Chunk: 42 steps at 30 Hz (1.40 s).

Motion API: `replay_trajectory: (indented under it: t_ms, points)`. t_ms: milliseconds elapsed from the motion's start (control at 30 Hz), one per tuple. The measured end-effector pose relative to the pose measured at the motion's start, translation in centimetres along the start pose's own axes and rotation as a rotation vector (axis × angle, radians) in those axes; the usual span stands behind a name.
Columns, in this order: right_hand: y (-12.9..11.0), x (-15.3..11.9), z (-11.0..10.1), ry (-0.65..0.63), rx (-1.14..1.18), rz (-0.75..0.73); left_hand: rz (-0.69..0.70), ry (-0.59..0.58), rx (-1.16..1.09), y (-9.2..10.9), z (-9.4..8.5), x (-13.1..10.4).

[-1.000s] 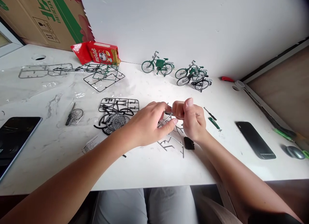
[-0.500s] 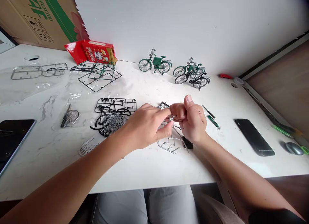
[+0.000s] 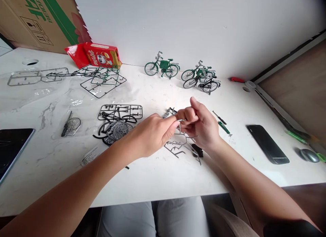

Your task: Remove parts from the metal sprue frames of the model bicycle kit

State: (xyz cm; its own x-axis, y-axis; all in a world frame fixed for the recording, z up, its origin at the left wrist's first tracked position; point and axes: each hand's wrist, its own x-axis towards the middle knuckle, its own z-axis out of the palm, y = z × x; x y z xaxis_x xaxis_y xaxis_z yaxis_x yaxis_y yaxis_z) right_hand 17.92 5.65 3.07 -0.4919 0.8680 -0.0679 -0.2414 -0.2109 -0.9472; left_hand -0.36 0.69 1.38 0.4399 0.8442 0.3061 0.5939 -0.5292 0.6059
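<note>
Between my hands is a silver plastic sprue with thin branches, hanging over the table. My left hand is closed, thumb and index finger pinching the tip of a silver piece. My right hand has its fingers curled in around the sprue, thumb pointing up; the curled fingers hide part of it. Just below the right hand lies a small black part. Behind the hands some small silver and black pieces are partly covered. Left of my left hand sit a black bicycle frame sprue and spoked wheels.
Model bicycles, one green and a green and black pair, stand along the wall. A screwdriver and a green part lie right, near a black phone. Empty sprues and a red box are back left.
The silver sprue has turned in my hands and shows more below the fingers. My left hand has shifted slightly left, and the right thumb has dipped leftward. The camera view has moved a little.
</note>
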Motion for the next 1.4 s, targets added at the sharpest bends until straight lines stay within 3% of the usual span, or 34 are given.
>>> replay_trajectory:
  t_ms: [367,767,867,1000,1100,1233,1300,1400]
  points:
    - [-0.1,0.2,-0.8,-0.168,0.139,0.159,-0.153,-0.127,-0.411,1.9,-1.1,-0.5]
    - [0.3,0.0,0.6,-0.053,0.161,0.150,-0.118,-0.103,-0.433,2.3,-0.7,-0.1]
    - [-0.8,0.8,-1.5,-0.004,0.072,0.083,-0.102,-0.111,-0.445,2.5,-0.9,-0.5]
    - [-3.8,2.5,-7.0,0.150,-0.014,-0.346,-0.114,-0.220,-0.534,3.5,-1.2,-1.9]
    - [-4.1,2.7,-7.8,0.174,-0.082,-0.427,-0.190,-0.080,-0.690,3.8,-1.1,-2.4]
    - [-1.2,1.8,-4.8,0.066,-0.405,-0.318,-0.228,0.147,-0.836,2.6,-0.8,-2.1]
    - [0.0,1.6,-4.2,0.067,-0.650,-0.344,-0.242,0.183,-0.822,1.7,-0.6,-1.8]
    - [0.6,2.2,-5.0,0.069,-0.902,-0.353,-0.338,0.216,-0.869,0.6,-0.3,-1.5]
